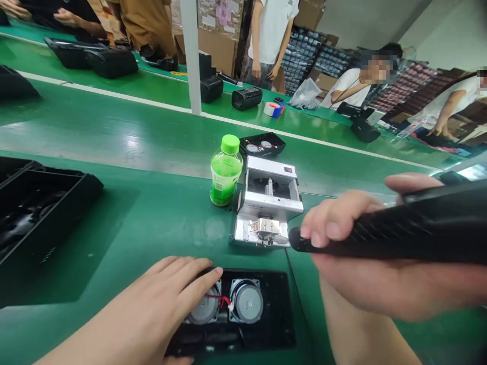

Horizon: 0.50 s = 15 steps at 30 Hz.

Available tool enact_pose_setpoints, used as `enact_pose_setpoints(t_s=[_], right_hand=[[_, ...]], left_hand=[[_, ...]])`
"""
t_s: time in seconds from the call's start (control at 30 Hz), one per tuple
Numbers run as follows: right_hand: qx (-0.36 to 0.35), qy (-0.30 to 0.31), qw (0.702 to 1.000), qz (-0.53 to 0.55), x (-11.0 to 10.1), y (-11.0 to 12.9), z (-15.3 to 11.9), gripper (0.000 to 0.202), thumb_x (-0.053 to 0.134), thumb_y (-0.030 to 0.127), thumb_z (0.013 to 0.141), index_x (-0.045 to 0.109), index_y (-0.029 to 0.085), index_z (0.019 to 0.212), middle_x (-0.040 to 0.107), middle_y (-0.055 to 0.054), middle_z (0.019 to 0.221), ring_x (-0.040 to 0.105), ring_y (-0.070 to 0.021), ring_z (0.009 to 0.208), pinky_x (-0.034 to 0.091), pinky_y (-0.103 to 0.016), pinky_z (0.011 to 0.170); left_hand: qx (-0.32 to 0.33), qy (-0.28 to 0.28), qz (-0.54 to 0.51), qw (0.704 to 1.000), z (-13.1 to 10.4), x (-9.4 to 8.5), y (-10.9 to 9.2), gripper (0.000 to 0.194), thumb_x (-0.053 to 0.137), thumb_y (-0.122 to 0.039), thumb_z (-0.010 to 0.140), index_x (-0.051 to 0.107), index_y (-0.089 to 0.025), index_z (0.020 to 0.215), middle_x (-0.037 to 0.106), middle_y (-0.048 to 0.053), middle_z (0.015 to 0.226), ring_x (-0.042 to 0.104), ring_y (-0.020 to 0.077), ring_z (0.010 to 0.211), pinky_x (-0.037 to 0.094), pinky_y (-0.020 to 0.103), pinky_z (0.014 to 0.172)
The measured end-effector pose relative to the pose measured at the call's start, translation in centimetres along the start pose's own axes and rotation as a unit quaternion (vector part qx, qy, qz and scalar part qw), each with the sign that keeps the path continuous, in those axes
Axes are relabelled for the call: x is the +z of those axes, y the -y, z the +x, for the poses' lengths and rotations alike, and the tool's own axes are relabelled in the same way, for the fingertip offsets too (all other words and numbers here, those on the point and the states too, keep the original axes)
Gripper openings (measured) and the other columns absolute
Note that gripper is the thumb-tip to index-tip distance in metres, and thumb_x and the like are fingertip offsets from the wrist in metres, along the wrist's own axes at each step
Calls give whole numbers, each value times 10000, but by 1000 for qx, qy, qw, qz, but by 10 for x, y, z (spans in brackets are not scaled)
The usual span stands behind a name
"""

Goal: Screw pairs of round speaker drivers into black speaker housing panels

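Observation:
My left hand (167, 294) rests on the left end of a black speaker panel (276, 309), its fingers lying over the panel's upper edge. Two round silver drivers show in the panel, with a red wire and white connector between them; the hand partly covers the left driver. On the right, my right hand (357, 253) is wrapped round a long black object (422, 223), raised above the table and blurred. Just beyond the panel stands a white and grey machine (272, 203) with a metal mechanism at its front.
A green-capped bottle (226, 175) stands left of the machine. Behind it lies another speaker panel (276, 143). A large black housing (41, 213) occupies the left. A post (191, 56), tape roll (274, 109) and black units are farther back, with several people beyond.

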State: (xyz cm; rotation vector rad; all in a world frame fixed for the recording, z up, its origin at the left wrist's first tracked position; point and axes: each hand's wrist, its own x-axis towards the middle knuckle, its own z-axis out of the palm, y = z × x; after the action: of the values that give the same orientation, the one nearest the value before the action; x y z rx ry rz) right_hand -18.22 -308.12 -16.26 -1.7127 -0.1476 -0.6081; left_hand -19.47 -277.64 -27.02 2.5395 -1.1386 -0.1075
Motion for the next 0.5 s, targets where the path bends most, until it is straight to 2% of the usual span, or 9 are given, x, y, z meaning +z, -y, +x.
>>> enact_pose_setpoints(t_s=[0.07, 0.1, 0.17, 0.23, 0.37, 0.43, 0.5], right_hand=[[-11, -9, 992, 126, 15, -9, 6, 551, 568, 851, 935, 561, 331, 1118, 670, 43, 649, 619, -214, 515, 561, -417, 558], [-18, -4, 988, 154, 20, -15, 8, 586, 588, 873, 906, 583, 318, 1094, 681, 38, 647, 618, -212, 498, 545, -403, 525], [-20, 25, 987, 160, 26, -26, 7, 619, 601, 896, 878, 618, 307, 1070, 683, 37, 643, 624, -210, 492, 533, -380, 499], [-14, 41, 984, 172, 29, -33, 3, 634, 628, 897, 860, 640, 311, 1101, 685, 41, 656, 613, -200, 498, 533, -368, 508], [3, 46, 983, 177, 30, -35, -1, 679, 734, 874, 795, 656, 325, 1185, 715, 35, 704, 620, -203, 542, 541, -380, 557], [7, 36, 984, 175, 32, -34, 0, 699, 731, 882, 790, 648, 325, 1204, 715, 40, 699, 615, -202, 540, 529, -374, 550], [14, 26, 985, 172, 35, -35, 3, 724, 708, 899, 795, 624, 322, 1225, 700, 50, 674, 593, -195, 514, 513, -361, 528]], left_hand=[[-13, -6, -11, 1000, 5, -5, -1, 1127, 779, -102, 579, 463, -375, 1626, 625, 66, 1590, 617, 378, 1435, 524, 559, 1208], [-9, -15, -14, 1000, 6, -8, -1, 1128, 832, -141, 586, 463, -370, 1627, 621, 76, 1592, 601, 393, 1450, 512, 575, 1218], [11, -40, -21, 999, 10, -11, -4, 1075, 944, -286, 639, 488, -339, 1611, 620, 106, 1585, 584, 402, 1460, 494, 574, 1230], [39, -67, -38, 996, 15, -11, -10, 890, 960, -391, 734, 568, -313, 1529, 668, 104, 1518, 635, 360, 1387, 517, 510, 1198], [74, -96, -61, 991, 32, 6, -31, 380, 841, -303, 899, 698, -270, 1249, 788, 37, 1212, 731, 253, 1059, 551, 400, 957], [78, -97, -53, 991, 41, 18, -41, 308, 842, -327, 896, 706, -247, 1161, 788, 26, 1061, 714, 236, 929, 514, 387, 834], [62, -58, -47, 995, 46, 25, -48, 337, 881, -336, 866, 705, -241, 1138, 773, 22, 1006, 692, 235, 891, 477, 383, 784]])
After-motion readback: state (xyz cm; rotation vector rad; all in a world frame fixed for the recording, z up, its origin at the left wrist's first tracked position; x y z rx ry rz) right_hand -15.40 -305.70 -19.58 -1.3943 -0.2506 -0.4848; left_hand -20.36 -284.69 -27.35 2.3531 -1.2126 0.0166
